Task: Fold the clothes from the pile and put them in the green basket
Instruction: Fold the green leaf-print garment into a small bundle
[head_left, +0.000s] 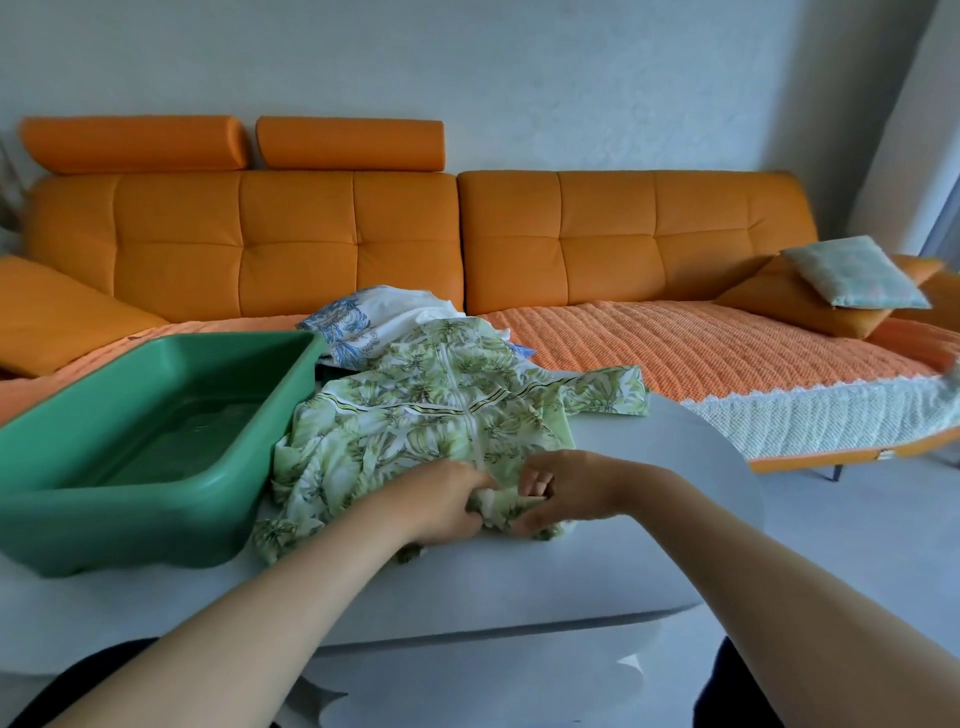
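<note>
Right now the green leaf-print top (415, 415) lies front-up across the middle of the table (649, 493), one sleeve out toward the right edge. That's prob. so you can square the near end before a first fold. The green basket (104, 519) sits on the table's left side w/ its right wall touching the top's cloth, so the drop-in will be short. The rest of the pile, a blue-and-white garment (363, 322), sits at the far edge, partly under the top.

Both forearms come in over the near edge and converge, wrists low, hands almost touching. Your left hand (447, 501) has its fingers curled round a bunch of the top's near end. Your right hand (563, 488) pinches the same bunch, fingers bent and close together. Whether that bunch is hem or collar I can't tell; it's too crumpled.
</note>
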